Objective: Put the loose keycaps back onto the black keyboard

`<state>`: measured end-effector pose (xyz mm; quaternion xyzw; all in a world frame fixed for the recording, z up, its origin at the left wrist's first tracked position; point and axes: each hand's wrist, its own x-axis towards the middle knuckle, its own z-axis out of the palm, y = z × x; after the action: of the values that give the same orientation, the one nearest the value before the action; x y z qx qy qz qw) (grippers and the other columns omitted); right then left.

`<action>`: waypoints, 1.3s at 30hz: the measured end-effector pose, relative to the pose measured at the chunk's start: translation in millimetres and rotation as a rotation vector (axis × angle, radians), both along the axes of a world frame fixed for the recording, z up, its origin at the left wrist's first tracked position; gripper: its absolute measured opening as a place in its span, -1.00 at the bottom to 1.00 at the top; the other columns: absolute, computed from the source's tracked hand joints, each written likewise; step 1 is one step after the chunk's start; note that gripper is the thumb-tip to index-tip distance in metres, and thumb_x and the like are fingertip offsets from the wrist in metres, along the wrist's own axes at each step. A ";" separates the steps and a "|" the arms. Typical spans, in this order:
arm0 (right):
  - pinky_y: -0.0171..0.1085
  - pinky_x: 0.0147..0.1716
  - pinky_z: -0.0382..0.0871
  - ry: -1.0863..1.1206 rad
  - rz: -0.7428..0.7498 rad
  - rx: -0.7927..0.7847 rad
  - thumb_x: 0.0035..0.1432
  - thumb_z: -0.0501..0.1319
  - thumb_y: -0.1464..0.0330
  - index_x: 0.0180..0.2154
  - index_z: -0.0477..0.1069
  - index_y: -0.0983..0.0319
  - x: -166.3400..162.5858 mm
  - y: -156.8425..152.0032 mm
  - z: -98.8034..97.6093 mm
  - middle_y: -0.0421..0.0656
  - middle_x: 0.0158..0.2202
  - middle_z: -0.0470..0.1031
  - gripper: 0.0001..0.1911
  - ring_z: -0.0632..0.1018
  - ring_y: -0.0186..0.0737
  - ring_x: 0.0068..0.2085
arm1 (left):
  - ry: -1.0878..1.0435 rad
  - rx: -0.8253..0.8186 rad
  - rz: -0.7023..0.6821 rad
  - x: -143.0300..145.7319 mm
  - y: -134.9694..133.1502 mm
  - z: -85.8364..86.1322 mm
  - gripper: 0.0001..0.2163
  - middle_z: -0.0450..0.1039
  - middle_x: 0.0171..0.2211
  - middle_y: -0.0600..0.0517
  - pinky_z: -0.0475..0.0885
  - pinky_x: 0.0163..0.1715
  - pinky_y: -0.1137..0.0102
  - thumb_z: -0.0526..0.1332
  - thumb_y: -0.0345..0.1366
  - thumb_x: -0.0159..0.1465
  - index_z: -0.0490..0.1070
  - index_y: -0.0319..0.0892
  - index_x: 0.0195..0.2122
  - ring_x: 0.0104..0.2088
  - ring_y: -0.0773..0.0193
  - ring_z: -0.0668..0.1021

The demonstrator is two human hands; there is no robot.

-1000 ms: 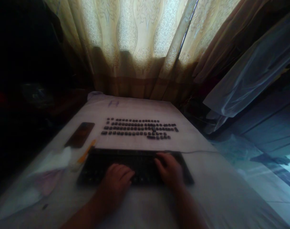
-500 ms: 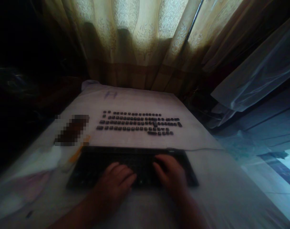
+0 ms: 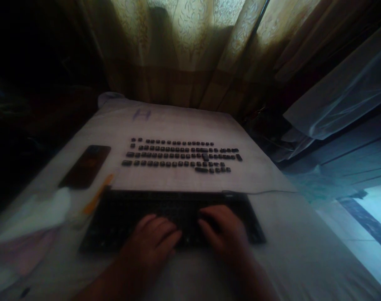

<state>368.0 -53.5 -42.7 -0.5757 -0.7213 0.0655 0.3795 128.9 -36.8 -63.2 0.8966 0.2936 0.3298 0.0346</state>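
Observation:
A black keyboard base (image 3: 121,217) lies on the white-covered table (image 3: 281,251) in front of me. My left hand (image 3: 153,242) rests on its lower middle with the fingers lying loosely over the surface, holding nothing. My right hand (image 3: 223,234) sits on the right part, fingers bent and pressed together down onto the board; what they pinch, if anything, is hidden. Beyond the board, several loose dark keycaps (image 3: 181,155) are laid out in rows on a white sheet (image 3: 184,125).
A dark phone (image 3: 85,166) lies at the left, with an orange tool (image 3: 98,194) and a white blurred object (image 3: 57,200) below it. A thin cable (image 3: 272,192) runs right from the board. Curtains (image 3: 190,50) hang behind, and translucent plastic (image 3: 341,96) hangs at the right.
My view has tilted downward, so the table and keycaps sit higher in the picture. Both hands stay on the keyboard base with barely any shift. The keycap rows look unchanged.

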 end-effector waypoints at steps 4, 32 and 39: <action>-0.19 -0.28 0.46 -0.034 0.059 -0.069 0.17 0.23 0.44 -0.23 0.51 0.22 -0.7 -1.7 2.4 -0.09 -0.32 0.57 -0.89 0.57 -0.14 -0.27 | 0.012 0.008 0.002 0.3 -0.3 -1.4 -0.69 0.53 -0.10 0.02 0.24 0.14 0.16 0.00 -0.45 0.42 0.49 -0.08 -0.01 -0.05 0.20 0.49; -0.18 -0.30 0.45 -0.110 0.083 -0.132 0.21 0.19 0.44 -0.21 0.52 0.22 -2.6 -4.8 1.2 -0.09 -0.31 0.58 -0.85 0.57 -0.13 -0.29 | 0.077 -0.002 -0.018 -1.0 1.8 14.8 -0.77 0.54 -0.11 0.03 0.26 0.12 0.22 0.08 -0.38 0.43 0.49 -0.09 -0.01 -0.05 0.22 0.50; -0.18 -0.29 0.47 -0.104 0.090 -0.149 0.19 0.20 0.45 -0.22 0.53 0.21 -4.1 -4.0 4.3 -0.09 -0.31 0.58 -0.84 0.57 -0.14 -0.28 | 0.069 0.008 -0.019 -0.5 0.7 13.3 -0.77 0.55 -0.11 0.01 0.26 0.14 0.20 0.06 -0.36 0.45 0.48 -0.11 0.00 -0.04 0.21 0.50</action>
<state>363.9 -57.5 -38.4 -0.5719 -0.7583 0.1059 0.2945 128.4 -36.2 -49.8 0.9102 0.2848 0.2996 0.0243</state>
